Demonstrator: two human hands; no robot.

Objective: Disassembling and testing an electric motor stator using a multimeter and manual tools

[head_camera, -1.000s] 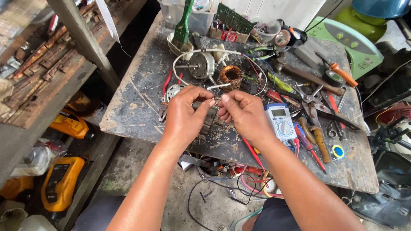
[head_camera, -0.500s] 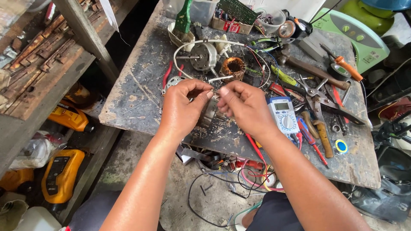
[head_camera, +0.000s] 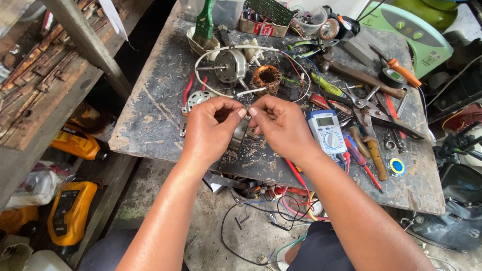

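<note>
My left hand [head_camera: 213, 128] and my right hand [head_camera: 281, 124] meet fingertip to fingertip over the near half of a worn dark workbench [head_camera: 145, 115]. Between the pinched thumbs and forefingers runs a thin white wire [head_camera: 246, 92], which leads back to a small grey electric motor [head_camera: 228, 65]. A copper-wound stator [head_camera: 265, 78] stands just right of the motor. Under my hands a metal part is mostly hidden. A round metal motor cover [head_camera: 197, 99] lies just beyond my left hand.
A grey-blue multimeter [head_camera: 327, 131] lies right of my right hand, with screwdrivers [head_camera: 362, 159], pliers [head_camera: 369, 108], a hammer [head_camera: 359, 75] and black tape [head_camera: 392, 78] beyond. Red-handled pliers [head_camera: 188, 90] lie left. Yellow jugs [head_camera: 70, 211] and loose wires [head_camera: 281, 208] sit on the floor.
Both hands stay pinched together on the wire, drawn slightly nearer me. The view has shifted a little.
</note>
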